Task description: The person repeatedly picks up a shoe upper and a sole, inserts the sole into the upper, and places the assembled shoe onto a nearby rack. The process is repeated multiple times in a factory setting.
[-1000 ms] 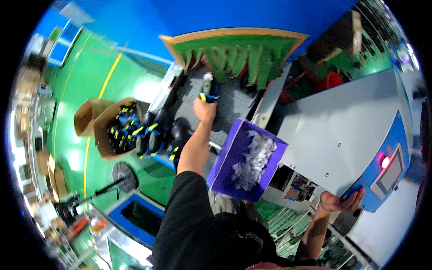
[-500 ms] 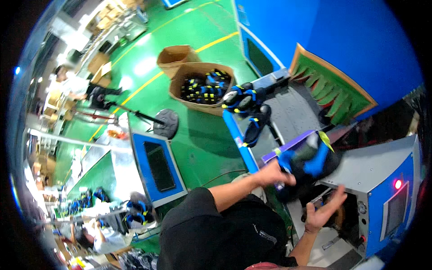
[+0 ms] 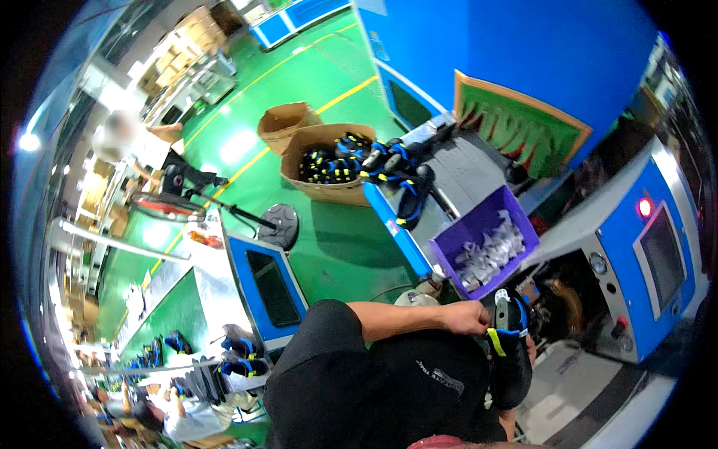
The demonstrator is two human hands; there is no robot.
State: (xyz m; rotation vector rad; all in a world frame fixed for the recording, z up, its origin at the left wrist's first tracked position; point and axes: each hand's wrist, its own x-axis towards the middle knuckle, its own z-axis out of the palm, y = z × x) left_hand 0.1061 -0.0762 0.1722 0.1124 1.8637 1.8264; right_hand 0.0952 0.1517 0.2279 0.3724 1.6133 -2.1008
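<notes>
A black shoe (image 3: 511, 367) with blue and yellow trim is held close in front of my torso, on the right. My left hand (image 3: 468, 319) is closed at its upper edge, by the yellow strip, fingertips pinching there. Behind the shoe's far side is my right hand (image 3: 530, 349), mostly hidden, with fingers curled around it. Just beyond the shoe stands a purple bin (image 3: 440, 259) of crumpled pale pieces. Right of my hands is the dark opening of a blue and grey machine (image 3: 618, 278).
Several similar shoes (image 3: 410, 202) lie on the blue-edged grey conveyor (image 3: 458, 172) ahead. It leads to a blue cabinet with green flaps (image 3: 516, 127). A large carton (image 3: 321, 191) full of shoes stands on the green floor. A round-based stand (image 3: 280, 227) is at left; other people sit farther off.
The shoe has come from above the machine opening to my torso, and my right hand, empty before, is now around it. The purple bin's contents have come into view.
</notes>
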